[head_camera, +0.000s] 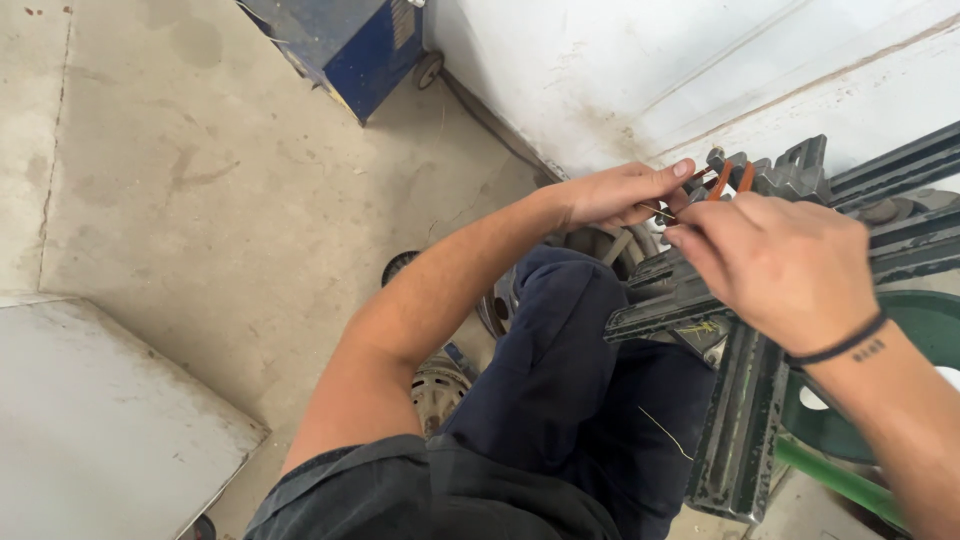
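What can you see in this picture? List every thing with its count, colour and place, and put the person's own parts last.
metal frame: one, dark grey, across the lap at right
orange loops: two, orange, at the frame's top end by the fingertips
thin wire: one strand, pale yellow, lying on the trouser leg
green disc: one, green, far right behind the frame
green bar: one, green, bottom right
blue cabinet: one, blue, on wheels, top centre
white panel: one, white, top right
grey slab: one, pale grey, bottom left
metal wheels: several, grey, on the floor under the legs
concrete floor: grey, stained, left half
trousers: dark navy, centre
wristband: one, black, right wrist
left hand: pinching at the frame's end
right hand: pinching opposite it
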